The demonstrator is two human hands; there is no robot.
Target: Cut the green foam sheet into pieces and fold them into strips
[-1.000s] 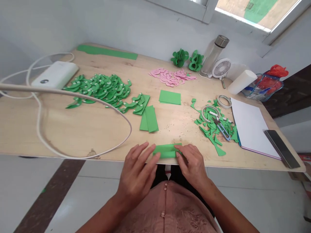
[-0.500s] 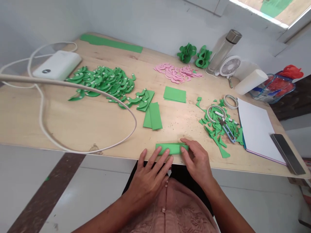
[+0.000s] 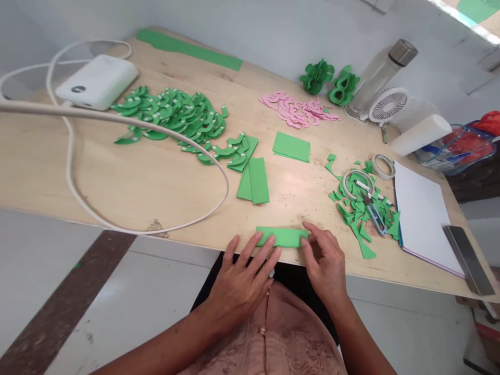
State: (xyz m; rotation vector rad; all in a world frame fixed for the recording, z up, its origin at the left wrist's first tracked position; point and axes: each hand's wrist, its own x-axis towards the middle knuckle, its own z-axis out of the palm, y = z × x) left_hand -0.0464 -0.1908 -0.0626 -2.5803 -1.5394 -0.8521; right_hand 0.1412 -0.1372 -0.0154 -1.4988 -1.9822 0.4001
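A folded strip of green paper (image 3: 287, 237) lies along the table's near edge in the head view. My left hand (image 3: 244, 271) is open, its fingers spread and their tips pressing on the strip's left part. At the other end, my right hand (image 3: 322, 255) grips the paper, with the thumb on its near side and the index finger at its far corner. Just beyond lie two folded green strips (image 3: 258, 182), partly overlapping. Green paper rectangles (image 3: 292, 147) are stacked farther back.
Left of centre, green curved cut-outs (image 3: 175, 114) lie heaped behind a looping white cable (image 3: 156, 230) and power bank (image 3: 97, 80). To the right are green scraps with blue-handled snips (image 3: 375, 214), tape rolls (image 3: 384, 166), white paper (image 3: 422, 213) and a phone (image 3: 469, 260). Pink cut-outs (image 3: 299, 109) lie behind.
The camera view has shifted, so the table things appear farther right. Both hands stay on the green strip, with little visible change in their grip.
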